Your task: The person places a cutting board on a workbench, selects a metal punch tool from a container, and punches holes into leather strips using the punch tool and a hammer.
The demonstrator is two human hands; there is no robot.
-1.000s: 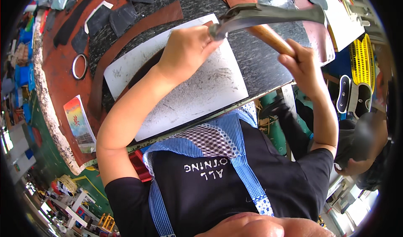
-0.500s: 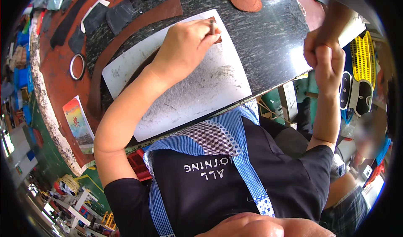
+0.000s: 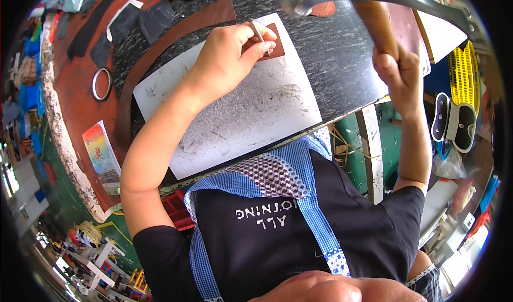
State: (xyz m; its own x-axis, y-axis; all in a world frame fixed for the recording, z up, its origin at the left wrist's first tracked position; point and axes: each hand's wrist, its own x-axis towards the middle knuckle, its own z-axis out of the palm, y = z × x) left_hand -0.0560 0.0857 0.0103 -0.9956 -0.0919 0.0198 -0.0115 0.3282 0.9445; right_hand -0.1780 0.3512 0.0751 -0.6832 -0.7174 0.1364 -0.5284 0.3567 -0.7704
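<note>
Between the thumb and fingers of my left hand (image 3: pixel 227 56), a slim metal punch (image 3: pixel 256 30) is pinched at a tilt. Its lower end is close to a small piece of brown leather (image 3: pixel 277 44) at the far corner of a smudged white board (image 3: pixel 240 117). Whether the tip touches the leather I cannot tell. My right hand (image 3: pixel 402 80) is wrapped round the wooden handle of a hammer (image 3: pixel 378 29). The metal head is raised, up and to the right of the punch, and partly blurred.
A long brown leather strip (image 3: pixel 155 51) curves along the table left of the board. Dark scraps (image 3: pixel 156 20), a ring-shaped roll (image 3: pixel 101 84) and a colourful booklet (image 3: pixel 101 155) lie further left. A yellow plastic basket (image 3: pixel 464 75) stands at the right.
The hammer has swung up and left, its head now large in view. The punch leans over more, and my left hand has shifted slightly. A person at the lower right has moved mostly out of view.
</note>
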